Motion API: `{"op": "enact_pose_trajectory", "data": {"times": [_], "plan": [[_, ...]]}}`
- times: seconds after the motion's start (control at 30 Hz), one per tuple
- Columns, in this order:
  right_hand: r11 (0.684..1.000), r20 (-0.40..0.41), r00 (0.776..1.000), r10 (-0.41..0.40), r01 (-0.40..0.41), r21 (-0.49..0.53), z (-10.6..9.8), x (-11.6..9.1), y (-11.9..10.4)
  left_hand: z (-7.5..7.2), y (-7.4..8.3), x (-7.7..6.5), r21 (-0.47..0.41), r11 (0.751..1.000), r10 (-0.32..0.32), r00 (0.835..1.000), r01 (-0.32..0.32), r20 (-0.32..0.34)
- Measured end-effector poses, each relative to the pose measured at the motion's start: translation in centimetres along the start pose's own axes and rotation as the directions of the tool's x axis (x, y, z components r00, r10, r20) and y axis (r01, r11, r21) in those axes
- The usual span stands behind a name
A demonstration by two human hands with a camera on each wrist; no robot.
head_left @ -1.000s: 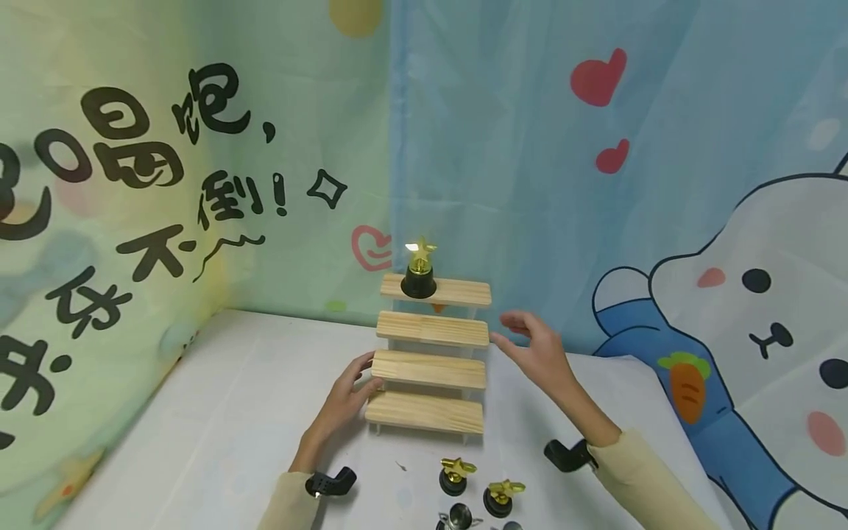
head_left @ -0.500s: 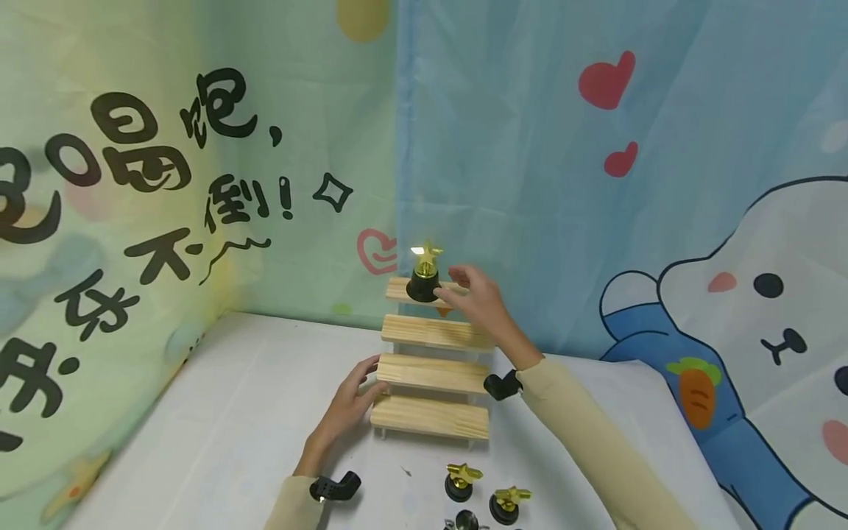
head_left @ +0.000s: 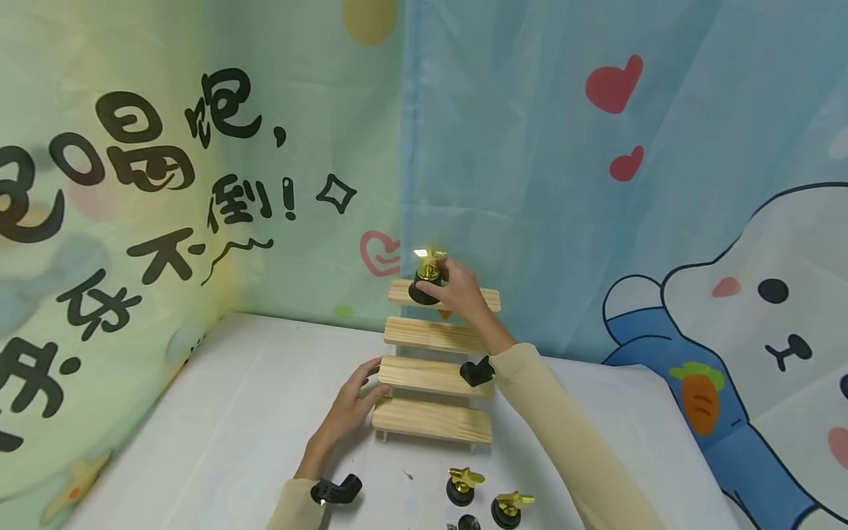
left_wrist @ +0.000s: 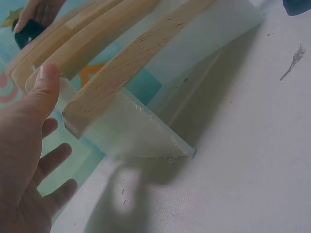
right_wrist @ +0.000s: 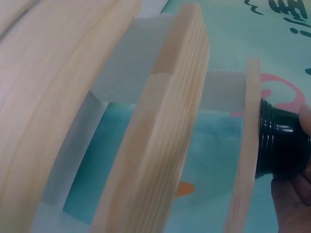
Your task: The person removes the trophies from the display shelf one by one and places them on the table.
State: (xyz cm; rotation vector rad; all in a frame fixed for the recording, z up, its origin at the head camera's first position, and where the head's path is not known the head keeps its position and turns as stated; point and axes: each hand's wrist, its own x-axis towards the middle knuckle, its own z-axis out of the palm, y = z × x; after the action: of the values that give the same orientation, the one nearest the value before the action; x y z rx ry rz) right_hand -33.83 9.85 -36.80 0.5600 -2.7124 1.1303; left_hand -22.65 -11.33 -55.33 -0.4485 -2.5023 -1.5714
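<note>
A gold star trophy (head_left: pixel 424 294) with a black base stands at the left of the top shelf of a four-tier wooden display rack (head_left: pixel 433 375). My right hand (head_left: pixel 464 291) holds it from the right, thumb and fingers around its base. In the right wrist view the black base (right_wrist: pixel 282 141) sits against the top board, with fingertips on it at the frame's edge. Spread and relaxed, my left hand (head_left: pixel 351 409) is at the rack's left side; its thumb (left_wrist: pixel 47 80) lies at a shelf end in the left wrist view.
Two more gold star trophies (head_left: pixel 461 487) stand on the white table in front of the rack. A silver cup (head_left: pixel 468 523) shows partly at the bottom edge. Printed cloth (head_left: pixel 530 147) hangs close behind the rack.
My right hand has moved left and up from beside the rack to the trophy on the top shelf, and now grips it. The left hand has stayed at the rack's side.
</note>
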Motion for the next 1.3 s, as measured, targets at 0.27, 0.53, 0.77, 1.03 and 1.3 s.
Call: {"op": "enact_pose_trajectory", "data": {"times": [0.27,0.53,0.77,1.03,1.3], "plan": [[0.999,-0.015,0.999,0.045,-0.045,0.001,0.2,0.0,-0.1,0.0,0.2,0.1,0.016,1.0,0.027,1.0,-0.026,-0.011],[1.0,-0.034,0.999,0.001,-0.002,-0.011,-0.3,-0.9,-0.4,-0.1,0.2,0.1,0.015,0.999,0.039,0.999,-0.039,-0.009],[0.997,-0.036,0.996,-0.08,0.08,-0.016,-2.0,-4.6,-2.0,-0.1,0.3,-0.1,0.005,0.997,0.073,0.997,-0.073,-0.009],[0.994,-0.034,0.993,-0.112,0.112,0.014,-4.9,-13.3,-3.6,-0.3,0.3,-0.2,-0.009,0.999,0.042,0.999,-0.042,-0.016],[0.996,-0.088,0.995,-0.044,0.037,-0.076,-5.6,-21.8,-3.4,-0.8,0.2,-0.3,0.001,1.0,0.025,1.0,-0.025,-0.007]]}}
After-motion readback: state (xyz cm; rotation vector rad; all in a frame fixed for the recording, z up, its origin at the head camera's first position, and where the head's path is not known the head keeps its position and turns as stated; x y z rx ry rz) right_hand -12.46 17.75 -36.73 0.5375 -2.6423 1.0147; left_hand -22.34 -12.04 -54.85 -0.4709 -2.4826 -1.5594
